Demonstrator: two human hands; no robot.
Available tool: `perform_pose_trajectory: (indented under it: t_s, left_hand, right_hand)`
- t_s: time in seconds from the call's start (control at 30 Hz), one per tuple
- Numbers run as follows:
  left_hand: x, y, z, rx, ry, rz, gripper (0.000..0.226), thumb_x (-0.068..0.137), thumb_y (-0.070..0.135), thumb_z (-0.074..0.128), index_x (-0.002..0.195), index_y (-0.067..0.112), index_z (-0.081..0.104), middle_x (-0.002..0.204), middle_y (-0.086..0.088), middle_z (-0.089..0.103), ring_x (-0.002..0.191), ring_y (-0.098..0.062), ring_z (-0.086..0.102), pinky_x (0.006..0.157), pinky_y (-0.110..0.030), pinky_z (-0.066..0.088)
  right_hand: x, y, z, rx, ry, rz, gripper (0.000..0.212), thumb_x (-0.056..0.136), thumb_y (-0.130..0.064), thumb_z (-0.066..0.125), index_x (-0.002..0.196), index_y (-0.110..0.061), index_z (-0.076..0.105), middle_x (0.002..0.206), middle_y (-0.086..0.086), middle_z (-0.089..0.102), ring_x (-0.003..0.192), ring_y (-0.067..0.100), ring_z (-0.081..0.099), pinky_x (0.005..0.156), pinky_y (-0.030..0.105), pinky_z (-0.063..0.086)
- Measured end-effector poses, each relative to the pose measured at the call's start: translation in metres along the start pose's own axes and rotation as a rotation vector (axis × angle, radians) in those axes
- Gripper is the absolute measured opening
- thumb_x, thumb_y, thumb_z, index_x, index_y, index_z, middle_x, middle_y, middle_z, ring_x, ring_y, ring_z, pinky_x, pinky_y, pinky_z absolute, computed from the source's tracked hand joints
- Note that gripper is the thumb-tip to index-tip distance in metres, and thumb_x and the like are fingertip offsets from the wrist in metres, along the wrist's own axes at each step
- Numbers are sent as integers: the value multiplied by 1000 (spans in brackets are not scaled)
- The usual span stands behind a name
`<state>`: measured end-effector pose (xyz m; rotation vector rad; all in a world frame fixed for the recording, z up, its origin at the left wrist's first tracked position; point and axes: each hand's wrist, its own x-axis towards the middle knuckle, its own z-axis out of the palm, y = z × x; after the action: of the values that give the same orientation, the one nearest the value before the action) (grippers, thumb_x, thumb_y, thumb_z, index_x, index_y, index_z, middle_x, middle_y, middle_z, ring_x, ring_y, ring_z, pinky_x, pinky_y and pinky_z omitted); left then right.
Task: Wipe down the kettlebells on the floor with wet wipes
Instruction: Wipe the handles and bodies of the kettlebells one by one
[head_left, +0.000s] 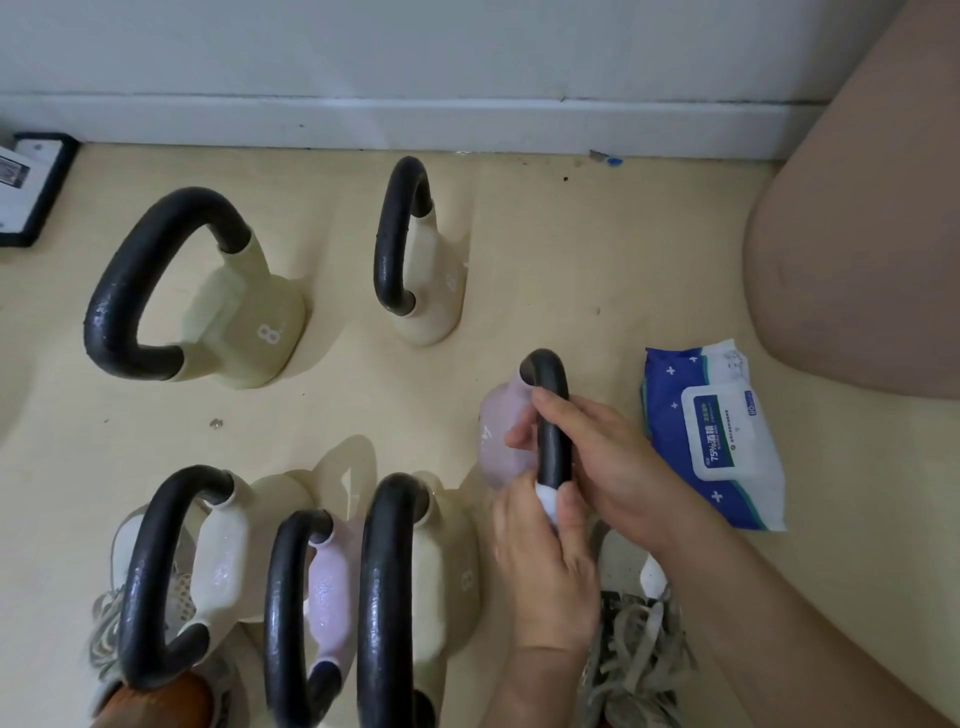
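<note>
A small pink kettlebell (497, 434) marked 4 stands on the beige floor right of centre. My right hand (592, 457) grips its black handle (551, 415) from the right side. My left hand (545, 566) comes up from below and pinches a white wet wipe (548, 502) against the near end of that handle. Two cream kettlebells, one marked 8 (249, 322) and another (431, 280), stand farther back. Close to me, a cream one (223, 561), a pink one (327, 587) and a cream one (447, 571) stand in a row.
A blue and white pack of wet wipes (711, 436) lies on the floor right of my hands. A beige cushioned seat (857, 260) fills the right side. My shoes (634, 649) are under my arms. A black-framed sign (31, 187) lies at the far left by the wall.
</note>
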<state>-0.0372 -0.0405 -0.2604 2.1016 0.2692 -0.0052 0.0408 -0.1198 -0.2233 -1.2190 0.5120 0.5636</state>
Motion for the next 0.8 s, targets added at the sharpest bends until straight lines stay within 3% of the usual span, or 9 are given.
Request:
perform_pose_trajectory:
  t_s: [0.1, 0.27, 0.37, 0.43, 0.53, 0.63, 0.7, 0.8]
  left_hand:
    - [0, 0, 0, -135, -2, -141, 36, 93, 61, 23, 87, 37, 50, 87, 8, 54, 86, -6, 53, 78, -23, 43]
    - [18, 13, -13, -427, 87, -530, 40, 103, 36, 31, 85, 21, 63, 77, -2, 66, 69, -6, 61, 70, -23, 45]
    - [25, 21, -24, -626, 121, -699, 39, 103, 33, 37, 86, 14, 66, 62, 3, 65, 59, -6, 60, 60, -19, 45]
    - [21, 25, -27, -677, 138, -713, 35, 101, 33, 43, 87, 15, 69, 55, 4, 58, 56, -10, 54, 55, -20, 43]
    - [7, 28, -21, -593, 102, -587, 28, 100, 28, 47, 99, 28, 75, 77, 9, 70, 75, -5, 64, 73, -20, 50]
    - [-5, 24, -10, -384, 25, -256, 34, 101, 13, 47, 110, 38, 66, 110, 19, 69, 107, 3, 60, 95, -19, 47]
    - [-7, 15, -3, -199, -2, -5, 38, 99, 9, 44, 116, 35, 65, 117, 22, 64, 113, 1, 57, 97, -18, 43]
    - [-9, 4, 6, 50, -42, 136, 47, 85, 7, 39, 119, 22, 68, 118, 5, 64, 108, -4, 51, 98, -9, 34]
  right_hand:
    - [6, -2, 5, 9, 37, -1, 32, 92, -42, 56, 84, -13, 65, 84, 3, 68, 78, 10, 60, 71, 22, 47]
    - [16, -10, 21, -180, 50, -71, 38, 95, -43, 52, 78, -10, 62, 73, 3, 59, 57, 6, 56, 56, 17, 46]
    - [21, -8, 30, -230, 31, -102, 41, 95, -43, 52, 78, -7, 63, 78, 12, 59, 71, 18, 58, 63, 23, 48]
    - [22, -6, 30, -121, 35, -78, 40, 96, -40, 52, 76, -7, 62, 78, 10, 62, 82, 22, 62, 63, 30, 53]
    - [17, -8, 21, 68, 100, -20, 37, 96, -39, 53, 73, -11, 59, 66, 1, 60, 82, 19, 71, 58, 30, 52]
    - [15, -9, 2, 152, 199, 0, 36, 97, -40, 50, 73, -14, 59, 57, 0, 54, 67, 16, 69, 63, 29, 45]
    - [14, -8, -12, 200, 235, -1, 39, 98, -41, 48, 70, -16, 59, 56, 0, 50, 60, 17, 63, 59, 28, 43]
    - [10, -3, -32, 305, 274, 35, 40, 97, -44, 49, 72, -15, 59, 54, 1, 48, 58, 20, 57, 60, 28, 45]
